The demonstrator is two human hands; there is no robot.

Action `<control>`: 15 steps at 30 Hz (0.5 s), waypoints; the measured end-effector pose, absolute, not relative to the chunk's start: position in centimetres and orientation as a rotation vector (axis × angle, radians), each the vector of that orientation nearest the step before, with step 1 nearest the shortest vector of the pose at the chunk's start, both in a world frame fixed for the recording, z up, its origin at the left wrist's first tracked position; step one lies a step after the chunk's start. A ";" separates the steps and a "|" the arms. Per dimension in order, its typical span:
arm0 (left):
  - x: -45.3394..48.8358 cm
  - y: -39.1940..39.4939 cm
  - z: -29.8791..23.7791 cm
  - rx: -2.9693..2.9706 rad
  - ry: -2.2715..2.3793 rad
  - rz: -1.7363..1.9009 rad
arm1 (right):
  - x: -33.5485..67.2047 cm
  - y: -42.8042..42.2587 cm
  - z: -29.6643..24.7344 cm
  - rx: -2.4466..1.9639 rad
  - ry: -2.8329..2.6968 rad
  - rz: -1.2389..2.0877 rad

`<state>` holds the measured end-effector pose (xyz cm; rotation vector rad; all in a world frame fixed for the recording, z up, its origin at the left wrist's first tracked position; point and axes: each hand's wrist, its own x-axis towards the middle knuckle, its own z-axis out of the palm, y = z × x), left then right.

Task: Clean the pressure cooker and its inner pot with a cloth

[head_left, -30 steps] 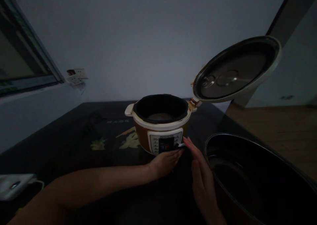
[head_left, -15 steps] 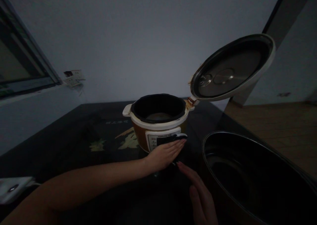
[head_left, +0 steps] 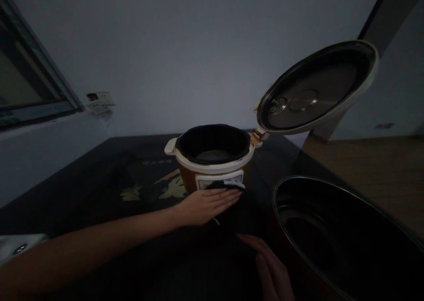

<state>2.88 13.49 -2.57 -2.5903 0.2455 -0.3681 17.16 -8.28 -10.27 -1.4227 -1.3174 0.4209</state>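
An electric pressure cooker (head_left: 217, 165) stands on the black tabletop, its hinged lid (head_left: 318, 87) tilted up to the right and a dark inner pot (head_left: 213, 144) inside. My left hand (head_left: 207, 205) reaches across from the left, fingers together, with a dark cloth (head_left: 228, 186) that has a white edge held against the cooker's front panel. Part of the cloth is hidden behind the fingers. At the lower right my right hand (head_left: 273, 265) is held with fingers stretched out and nothing visible in it, beside a large dark pot (head_left: 288, 230).
A white device (head_left: 23, 246), perhaps a power strip, lies at the left edge, partly behind my forearm. Wall sockets (head_left: 99, 101) and a window (head_left: 29, 71) are at the left. Leaf patterns and lettering decorate the tabletop (head_left: 132, 168). Wooden floor (head_left: 357, 155) shows beyond the right edge.
My left hand has slid left with the cloth along the cooker's lower front, uncovering more of the panel's right side. My right hand has dropped slightly and is farther from the left one.
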 end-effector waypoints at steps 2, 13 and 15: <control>2.6 13.6 -1.1 -2.532 0.128 -0.502 | 17.0 -8.2 -10.3 -1.432 -1.304 0.448; 2.2 13.7 -8.5 -2.605 0.322 -0.357 | 15.8 -7.5 -9.0 -1.390 -1.295 0.518; 2.2 13.9 -9.4 -2.587 0.403 -0.286 | 15.3 -7.5 -8.8 -1.394 -1.255 0.505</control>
